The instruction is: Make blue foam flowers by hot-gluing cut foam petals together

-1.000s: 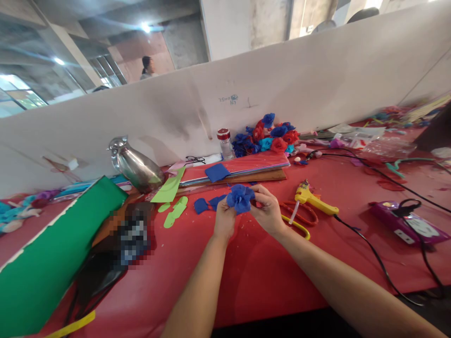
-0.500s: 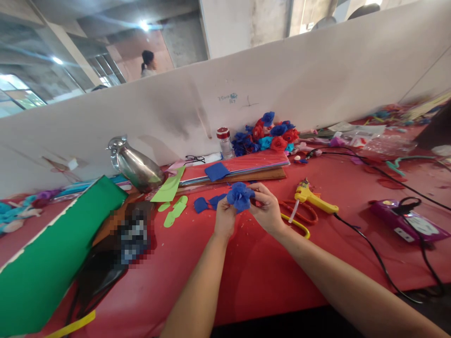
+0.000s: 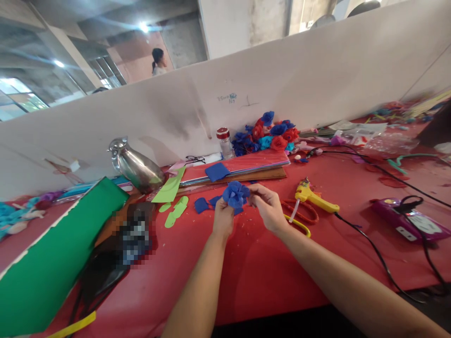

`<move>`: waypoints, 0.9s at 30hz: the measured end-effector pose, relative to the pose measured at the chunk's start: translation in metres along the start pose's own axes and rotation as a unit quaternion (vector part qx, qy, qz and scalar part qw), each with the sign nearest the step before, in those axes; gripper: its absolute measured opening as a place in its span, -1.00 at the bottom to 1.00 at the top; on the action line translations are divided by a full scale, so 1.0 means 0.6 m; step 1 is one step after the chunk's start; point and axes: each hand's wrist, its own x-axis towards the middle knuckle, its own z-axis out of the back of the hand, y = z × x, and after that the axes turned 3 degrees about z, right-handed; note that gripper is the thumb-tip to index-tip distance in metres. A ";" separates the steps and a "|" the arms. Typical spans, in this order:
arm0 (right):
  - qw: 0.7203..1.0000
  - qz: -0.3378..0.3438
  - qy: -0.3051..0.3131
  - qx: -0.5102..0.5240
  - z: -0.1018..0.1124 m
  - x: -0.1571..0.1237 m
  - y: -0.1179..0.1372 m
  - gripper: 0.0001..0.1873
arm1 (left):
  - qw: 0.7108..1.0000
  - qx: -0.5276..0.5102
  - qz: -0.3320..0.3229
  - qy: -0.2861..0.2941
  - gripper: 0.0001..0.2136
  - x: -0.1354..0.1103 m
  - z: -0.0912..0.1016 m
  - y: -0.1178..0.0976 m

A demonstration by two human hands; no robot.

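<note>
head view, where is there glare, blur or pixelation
In the head view, flare streaks spread from the ceiling light; also in the head view, the metal jug carries bright highlights, a pixelated patch covers something on the red table, and the blue flower looks slightly soft.

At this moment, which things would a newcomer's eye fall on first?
Probably the blue flower, held in the left fingers over the red table, near the picture's middle. Next come the heaped red and blue flowers behind it, by the pale partition. The shiny metal jug at left and yellow glue gun at right also stand out.
</note>
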 end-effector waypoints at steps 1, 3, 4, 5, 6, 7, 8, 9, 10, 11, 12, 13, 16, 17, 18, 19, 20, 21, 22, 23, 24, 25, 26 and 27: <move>0.999 -0.036 -0.010 0.034 0.001 0.003 0.000 -0.86 | 1.000 0.004 -0.002 -0.002 -0.71 0.000 0.000 0.000; 0.992 -0.093 -0.021 0.087 0.003 0.008 0.002 -0.81 | 1.000 0.018 -0.009 0.002 -0.74 0.000 -0.001 0.001; 0.988 -0.109 -0.023 0.105 0.004 0.010 0.004 -0.78 | 1.000 0.027 -0.011 0.008 -0.74 -0.001 -0.002 0.001; 0.986 -0.118 -0.020 0.115 0.004 0.012 0.006 -0.75 | 0.999 0.036 -0.010 0.014 -0.75 -0.001 -0.002 0.001; 0.985 -0.120 -0.016 0.120 0.004 0.013 0.008 -0.74 | 0.999 0.044 -0.007 0.018 -0.75 -0.001 -0.002 0.002; 0.985 -0.119 -0.014 0.121 0.004 0.014 0.010 -0.72 | 0.999 0.049 -0.006 0.020 -0.75 -0.001 -0.002 0.002; 0.986 -0.114 -0.013 0.120 0.004 0.014 0.012 -0.70 | 0.998 0.051 -0.004 0.021 -0.75 -0.002 -0.001 0.003; 0.987 -0.109 -0.014 0.118 0.003 0.013 0.014 -0.68 | 0.998 0.052 -0.005 0.021 -0.74 -0.002 0.000 0.003; 0.988 -0.105 -0.016 0.115 0.003 0.013 0.015 -0.67 | 0.998 0.051 -0.007 0.021 -0.74 -0.003 0.001 0.004; 0.988 -0.103 -0.020 0.111 0.002 0.013 0.015 -0.68 | 0.998 0.050 -0.010 0.021 -0.74 -0.003 0.001 0.004; 0.989 -0.102 -0.025 0.107 0.002 0.012 0.015 -0.69 | 0.999 0.047 -0.014 0.019 -0.73 -0.004 0.002 0.005; 0.989 -0.103 -0.030 0.104 0.002 0.012 0.015 -0.70 | 0.999 0.046 -0.018 0.015 -0.73 -0.004 0.002 0.005; 0.989 -0.104 -0.043 0.100 0.003 0.012 0.011 -0.72 | 0.998 0.046 -0.029 -0.009 -0.75 -0.005 0.001 0.003; 0.989 -0.102 -0.045 0.097 0.003 0.012 0.010 -0.71 | 0.998 0.048 -0.031 -0.019 -0.76 -0.005 0.001 0.002; 0.990 -0.099 -0.048 0.093 0.004 0.013 0.010 -0.70 | 0.998 0.049 -0.034 -0.028 -0.76 -0.005 0.000 0.001; 0.991 -0.093 -0.052 0.087 0.004 0.013 0.009 -0.70 | 0.997 0.049 -0.038 -0.037 -0.77 -0.004 -0.001 0.000; 0.991 -0.086 -0.058 0.082 0.005 0.014 0.009 -0.69 | 0.997 0.048 -0.041 -0.047 -0.78 -0.003 -0.001 0.000; 0.992 -0.079 -0.068 0.079 0.005 0.015 0.010 -0.68 | 0.996 0.046 -0.045 -0.056 -0.79 -0.002 -0.002 -0.001; 0.991 -0.072 -0.077 0.077 0.006 0.015 0.011 -0.67 | 0.996 0.044 -0.050 -0.064 -0.80 -0.001 -0.002 -0.001; 0.991 -0.069 -0.084 0.077 0.006 0.016 0.012 -0.65 | 0.995 0.043 -0.054 -0.071 -0.81 0.000 -0.001 -0.001; 0.991 -0.069 -0.087 0.078 0.006 0.016 0.014 -0.63 | 0.995 0.043 -0.056 -0.076 -0.82 0.001 -0.001 -0.001; 0.991 -0.072 -0.086 0.079 0.006 0.016 0.015 -0.60 | 0.994 0.044 -0.058 -0.079 -0.82 0.002 0.000 -0.001; 0.991 -0.077 -0.081 0.078 0.005 0.016 0.016 -0.57 | 0.994 0.047 -0.059 -0.080 -0.83 0.002 0.001 0.000; 0.991 -0.084 -0.072 0.076 0.005 0.016 0.017 -0.55 | 0.994 0.051 -0.060 -0.081 -0.83 0.003 0.003 0.000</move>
